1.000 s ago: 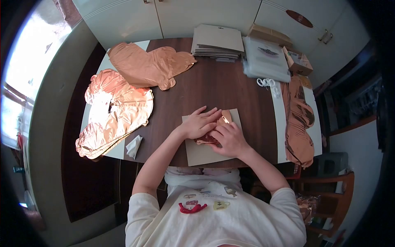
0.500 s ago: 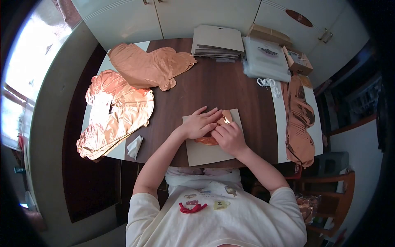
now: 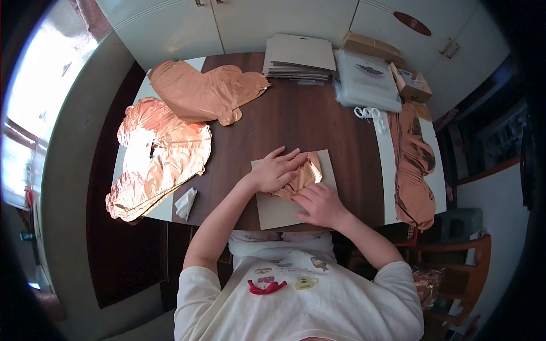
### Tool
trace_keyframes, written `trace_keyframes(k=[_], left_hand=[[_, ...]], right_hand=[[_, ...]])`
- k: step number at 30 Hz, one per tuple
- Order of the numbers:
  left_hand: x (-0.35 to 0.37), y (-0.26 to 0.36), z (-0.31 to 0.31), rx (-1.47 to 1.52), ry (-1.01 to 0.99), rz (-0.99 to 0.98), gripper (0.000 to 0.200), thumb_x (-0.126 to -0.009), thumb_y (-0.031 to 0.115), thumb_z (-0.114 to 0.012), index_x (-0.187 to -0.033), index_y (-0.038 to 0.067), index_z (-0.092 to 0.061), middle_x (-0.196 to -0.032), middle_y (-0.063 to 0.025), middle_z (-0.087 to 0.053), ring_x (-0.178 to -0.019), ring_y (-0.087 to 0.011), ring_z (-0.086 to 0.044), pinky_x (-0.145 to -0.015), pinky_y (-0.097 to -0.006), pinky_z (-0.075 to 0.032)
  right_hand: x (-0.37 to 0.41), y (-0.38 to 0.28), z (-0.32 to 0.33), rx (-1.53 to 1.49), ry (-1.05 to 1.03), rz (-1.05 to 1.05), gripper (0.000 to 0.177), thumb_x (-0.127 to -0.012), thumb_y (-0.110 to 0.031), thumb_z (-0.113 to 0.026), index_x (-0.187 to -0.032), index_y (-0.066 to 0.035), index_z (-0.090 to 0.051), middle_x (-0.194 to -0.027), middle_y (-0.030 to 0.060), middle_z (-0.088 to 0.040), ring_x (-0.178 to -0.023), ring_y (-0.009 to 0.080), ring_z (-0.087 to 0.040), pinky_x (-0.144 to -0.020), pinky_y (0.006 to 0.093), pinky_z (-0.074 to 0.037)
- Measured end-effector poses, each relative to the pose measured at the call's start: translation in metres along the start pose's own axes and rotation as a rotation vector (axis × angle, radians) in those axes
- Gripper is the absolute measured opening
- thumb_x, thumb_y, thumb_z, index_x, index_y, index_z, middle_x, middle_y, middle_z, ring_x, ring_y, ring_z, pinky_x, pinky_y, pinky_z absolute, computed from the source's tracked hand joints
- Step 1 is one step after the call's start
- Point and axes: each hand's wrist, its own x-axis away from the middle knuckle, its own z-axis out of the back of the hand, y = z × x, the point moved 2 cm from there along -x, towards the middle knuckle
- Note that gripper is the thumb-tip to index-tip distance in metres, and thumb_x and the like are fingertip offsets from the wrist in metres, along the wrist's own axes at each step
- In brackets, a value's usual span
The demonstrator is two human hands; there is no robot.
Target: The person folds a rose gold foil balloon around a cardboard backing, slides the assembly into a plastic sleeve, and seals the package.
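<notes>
A folded rose-gold foil balloon (image 3: 307,174) lies on a grey-beige card (image 3: 278,215) at the table's front edge. My left hand (image 3: 277,171) rests flat across the balloon's left part, fingers spread, hiding some of it. At its lower right edge is my right hand (image 3: 322,205); the fingertips touch the foil and the thumb is held apart over the card. Neither hand grips anything that I can see.
Larger flat foil balloons lie at the left (image 3: 165,150), back left (image 3: 210,91) and right (image 3: 412,170). A stack of cards (image 3: 300,54), clear plastic bags (image 3: 369,79), a small box (image 3: 410,84), white ribbon (image 3: 371,113) and a crumpled tissue (image 3: 185,203) are also on the table (image 3: 318,125).
My right hand has moved down and slightly right, and its fingers have opened out. More of the foil now shows, looking flatter. My left hand stays almost where it was.
</notes>
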Motion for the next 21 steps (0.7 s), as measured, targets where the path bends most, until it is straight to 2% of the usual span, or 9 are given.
trace_keyframes(k=[5, 7, 10, 13, 19, 21], left_hand=[[-0.001, 0.004, -0.005, -0.177, 0.013, -0.020, 0.053, -0.097, 0.029, -0.038, -0.146, 0.015, -0.031, -0.150, -0.0061, -0.034, -0.141, -0.0238, -0.025, -0.115, -0.0474, -0.015], [-0.002, 0.004, -0.007, -0.292, 0.017, -0.035, 0.051, -0.095, 0.027, -0.043, -0.145, 0.015, -0.034, -0.149, -0.0057, -0.035, -0.141, -0.0240, -0.026, -0.114, -0.0477, -0.018], [-0.003, 0.008, -0.007, -0.303, 0.061, -0.044, 0.051, -0.093, 0.027, -0.048, -0.142, 0.016, -0.039, -0.148, -0.0054, -0.036, -0.140, -0.0239, -0.029, -0.113, -0.0481, -0.023], [0.000, 0.021, 0.000, -0.451, 0.011, -0.078, 0.052, -0.091, 0.030, -0.051, -0.141, 0.016, -0.041, -0.148, -0.0048, -0.038, -0.139, -0.0236, -0.031, -0.111, -0.0485, -0.025], [0.011, 0.029, -0.011, -0.482, 0.089, -0.111, 0.053, -0.091, 0.031, -0.051, -0.142, 0.017, -0.041, -0.147, -0.0035, -0.040, -0.137, -0.0223, -0.034, -0.111, -0.0491, -0.026], [0.014, 0.031, -0.017, -0.438, 0.043, -0.070, 0.055, -0.091, 0.032, -0.051, -0.143, 0.017, -0.040, -0.147, -0.0037, -0.039, -0.138, -0.0217, -0.033, -0.112, -0.0488, -0.024]], right_hand=[[0.008, -0.007, 0.007, -0.082, -0.101, -0.030, 0.059, -0.073, -0.050, -0.070, -0.108, -0.003, -0.061, -0.100, 0.0071, -0.055, -0.095, 0.0236, -0.054, -0.086, 0.0367, -0.047], [0.011, -0.006, 0.004, -0.073, -0.074, -0.029, 0.060, -0.073, -0.050, -0.069, -0.109, -0.003, -0.061, -0.101, 0.0068, -0.055, -0.095, 0.0231, -0.055, -0.087, 0.0371, -0.047], [0.015, -0.006, 0.001, -0.056, -0.060, -0.036, 0.061, -0.072, -0.050, -0.070, -0.110, -0.003, -0.060, -0.101, 0.0066, -0.055, -0.096, 0.0224, -0.055, -0.087, 0.0367, -0.047], [0.016, -0.006, 0.000, -0.052, -0.038, -0.045, 0.061, -0.072, -0.050, -0.070, -0.110, -0.003, -0.061, -0.101, 0.0064, -0.055, -0.096, 0.0220, -0.055, -0.086, 0.0360, -0.047], [0.016, -0.008, 0.001, -0.057, 0.009, -0.060, 0.060, -0.072, -0.050, -0.070, -0.109, -0.004, -0.061, -0.103, 0.0062, -0.055, -0.097, 0.0223, -0.054, -0.086, 0.0363, -0.047], [0.018, -0.008, 0.000, -0.058, 0.010, -0.070, 0.059, -0.071, -0.050, -0.070, -0.108, -0.004, -0.062, -0.104, 0.0063, -0.055, -0.097, 0.0224, -0.054, -0.086, 0.0363, -0.047]])
